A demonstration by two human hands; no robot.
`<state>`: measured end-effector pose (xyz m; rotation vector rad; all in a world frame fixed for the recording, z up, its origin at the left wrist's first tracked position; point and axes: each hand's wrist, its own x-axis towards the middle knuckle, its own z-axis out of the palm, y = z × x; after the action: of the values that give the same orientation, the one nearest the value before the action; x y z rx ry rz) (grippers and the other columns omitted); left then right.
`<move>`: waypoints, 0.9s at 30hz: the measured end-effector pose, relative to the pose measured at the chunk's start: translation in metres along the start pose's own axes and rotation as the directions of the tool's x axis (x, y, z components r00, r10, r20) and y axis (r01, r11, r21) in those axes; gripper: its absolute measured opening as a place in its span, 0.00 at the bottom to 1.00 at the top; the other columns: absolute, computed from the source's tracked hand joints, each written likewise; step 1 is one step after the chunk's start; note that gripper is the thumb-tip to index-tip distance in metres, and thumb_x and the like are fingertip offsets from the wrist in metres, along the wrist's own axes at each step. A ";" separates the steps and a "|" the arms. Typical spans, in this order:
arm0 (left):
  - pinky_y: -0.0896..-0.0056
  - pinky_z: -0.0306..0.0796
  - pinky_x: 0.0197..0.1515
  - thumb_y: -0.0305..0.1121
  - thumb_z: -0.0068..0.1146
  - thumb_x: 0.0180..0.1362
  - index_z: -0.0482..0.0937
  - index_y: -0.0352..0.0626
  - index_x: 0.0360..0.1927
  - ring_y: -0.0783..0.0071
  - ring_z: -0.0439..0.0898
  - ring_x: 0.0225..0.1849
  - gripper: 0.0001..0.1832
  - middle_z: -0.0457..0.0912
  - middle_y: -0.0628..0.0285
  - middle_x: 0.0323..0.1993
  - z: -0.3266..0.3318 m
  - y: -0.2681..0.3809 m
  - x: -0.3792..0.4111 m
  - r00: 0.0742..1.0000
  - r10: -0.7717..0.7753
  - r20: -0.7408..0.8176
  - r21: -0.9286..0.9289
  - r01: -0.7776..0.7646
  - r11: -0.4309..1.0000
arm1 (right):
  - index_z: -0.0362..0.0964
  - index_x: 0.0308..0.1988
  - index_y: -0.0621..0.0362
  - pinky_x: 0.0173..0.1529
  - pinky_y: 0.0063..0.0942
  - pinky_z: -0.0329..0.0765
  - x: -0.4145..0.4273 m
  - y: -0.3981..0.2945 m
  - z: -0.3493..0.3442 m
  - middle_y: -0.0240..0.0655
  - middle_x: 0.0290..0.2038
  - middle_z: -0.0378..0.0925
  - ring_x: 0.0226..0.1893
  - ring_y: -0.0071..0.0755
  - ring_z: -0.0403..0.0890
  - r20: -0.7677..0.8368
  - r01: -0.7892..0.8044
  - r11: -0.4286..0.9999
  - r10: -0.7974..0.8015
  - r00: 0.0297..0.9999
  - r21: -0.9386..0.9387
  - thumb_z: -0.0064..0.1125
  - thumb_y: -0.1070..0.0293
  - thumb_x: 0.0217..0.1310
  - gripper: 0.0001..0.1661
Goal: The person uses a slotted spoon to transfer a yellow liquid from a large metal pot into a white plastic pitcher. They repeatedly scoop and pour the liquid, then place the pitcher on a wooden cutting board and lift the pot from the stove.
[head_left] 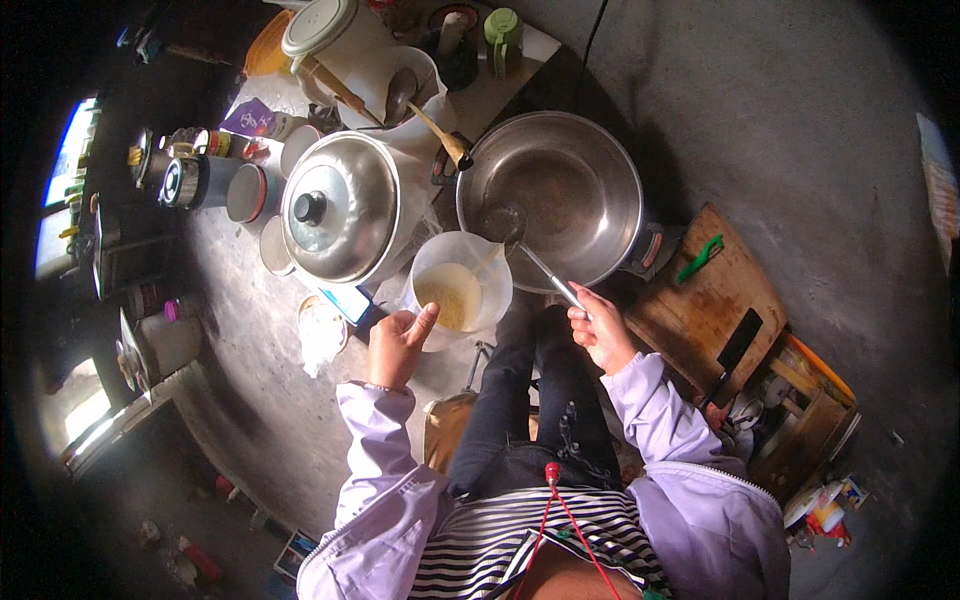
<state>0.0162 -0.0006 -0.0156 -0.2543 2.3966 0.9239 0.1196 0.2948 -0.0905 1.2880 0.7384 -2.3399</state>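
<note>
My left hand (397, 346) grips a translucent plastic jug (495, 300) at its near side, thumb up at the rim. Pale yellow liquid (448, 294) lies in the jug, and a yellowish streak runs along its spout. My right hand (602, 330) is closed around the handle of a metal ladle or skimmer (551, 271). The tool's round head is inside the near left part of a wide steel pan (570, 172), close to the jug's spout. The pan's bottom looks brownish; whether liquid covers it is unclear.
Left of the pan stands a large pot with a domed steel lid (341, 210). Behind are a white bucket (435, 90) holding long-handled utensils and a green-lidded jug (502, 37). At right, a wooden board (712, 292) bears a green peeler (699, 259) and a black-handled tool (739, 345).
</note>
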 end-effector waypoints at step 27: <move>0.66 0.63 0.22 0.59 0.59 0.55 0.74 0.30 0.17 0.74 0.65 0.16 0.35 0.67 0.57 0.10 -0.005 0.004 0.006 1.000 0.007 0.028 0.018 -0.008 1.000 | 0.65 0.61 0.60 0.52 0.29 0.73 -0.089 -0.021 0.002 0.42 0.54 0.76 0.51 0.37 0.78 0.293 0.542 0.180 -0.682 0.670 -0.821 0.44 0.72 0.68 0.22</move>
<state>0.0074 -0.0007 -0.0138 -0.2242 2.3807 0.9027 0.1526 0.3166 -0.0079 0.6543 2.5177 -1.6932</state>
